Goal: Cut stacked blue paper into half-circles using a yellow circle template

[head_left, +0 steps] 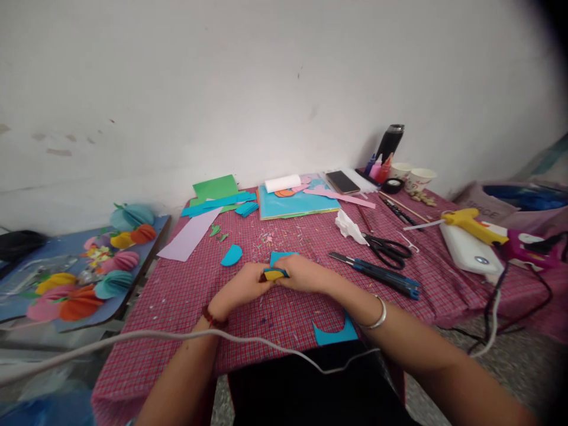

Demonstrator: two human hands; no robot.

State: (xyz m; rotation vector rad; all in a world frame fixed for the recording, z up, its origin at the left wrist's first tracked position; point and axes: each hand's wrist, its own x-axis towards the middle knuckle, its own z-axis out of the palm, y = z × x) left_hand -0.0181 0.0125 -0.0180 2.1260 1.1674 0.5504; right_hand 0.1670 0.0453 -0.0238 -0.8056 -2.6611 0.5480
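My left hand [242, 288] and my right hand [302, 274] meet at the middle of the red checked tablecloth [186, 296]. Both pinch a small folded stack of yellow and blue paper pieces [275, 274], fingers closed round it. A blue paper piece [284, 256] lies just behind the hands. A blue half circle [231, 255] lies to the left. A blue paper offcut [333, 332] rests near the table's front edge under my right forearm.
Black scissors [388, 248] and a blue craft knife [377, 272] lie to the right. Further right are a yellow glue gun [473, 225] and a white cable [133, 337]. Coloured paper sheets [295, 201], a phone [342, 181] and cups [419, 177] stand at the back. Paper ball ornaments [89, 278] fill a side table at left.
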